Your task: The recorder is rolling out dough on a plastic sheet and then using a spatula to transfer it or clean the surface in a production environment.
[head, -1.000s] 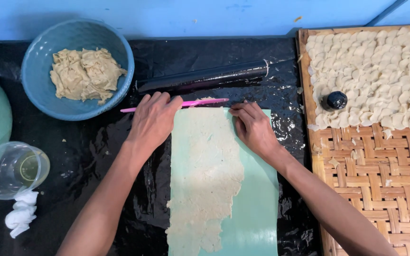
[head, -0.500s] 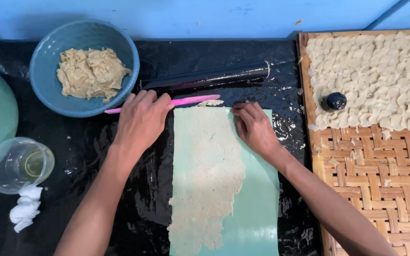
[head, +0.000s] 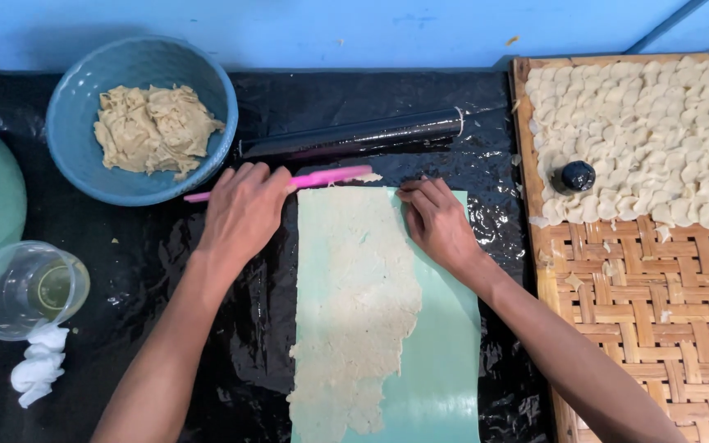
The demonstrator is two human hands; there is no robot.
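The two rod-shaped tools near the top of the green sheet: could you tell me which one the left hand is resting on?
The thin pink stick; the left hand covers its middle. The thicker black roller lies untouched behind it.

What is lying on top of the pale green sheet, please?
A thin, ragged layer of flattened dough covers the left side of the green sheet. The right hand presses its top edge, hiding the part beneath.

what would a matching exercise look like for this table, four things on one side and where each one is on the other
Things:
1. blue bowl
2. black rolling pin
3. clear cup
4. small black knob

Places:
A. on the pale pieces on the woven tray
B. just beyond the pink stick
C. far left corner, dough lump inside
D. near left edge, beside white tissue

Pairs: 1-C, 2-B, 3-D, 4-A
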